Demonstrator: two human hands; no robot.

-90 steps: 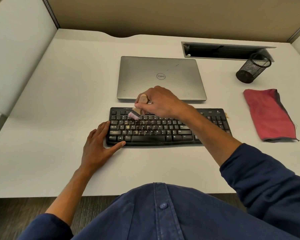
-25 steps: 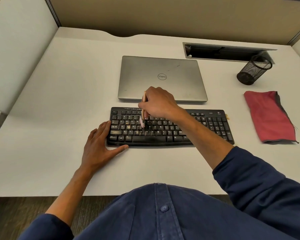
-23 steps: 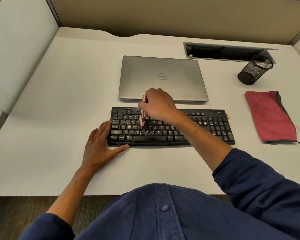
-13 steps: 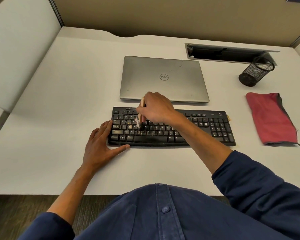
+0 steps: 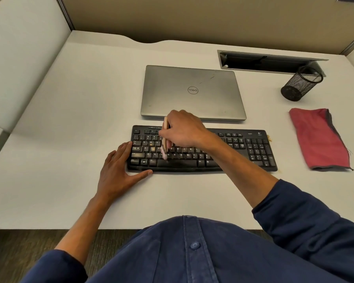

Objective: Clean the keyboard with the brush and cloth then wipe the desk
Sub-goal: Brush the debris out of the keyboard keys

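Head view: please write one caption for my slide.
Right hand brushes the black keyboard with a small brush while the left hand steadies its corner.

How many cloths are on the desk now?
1. The red cloth lies flat on the desk, right of the keyboard and in front of the mesh cup. No other cloth is visible.

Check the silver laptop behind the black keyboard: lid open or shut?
Shut. The silver laptop lies flat on the white desk, logo facing up, no screen or keys showing.
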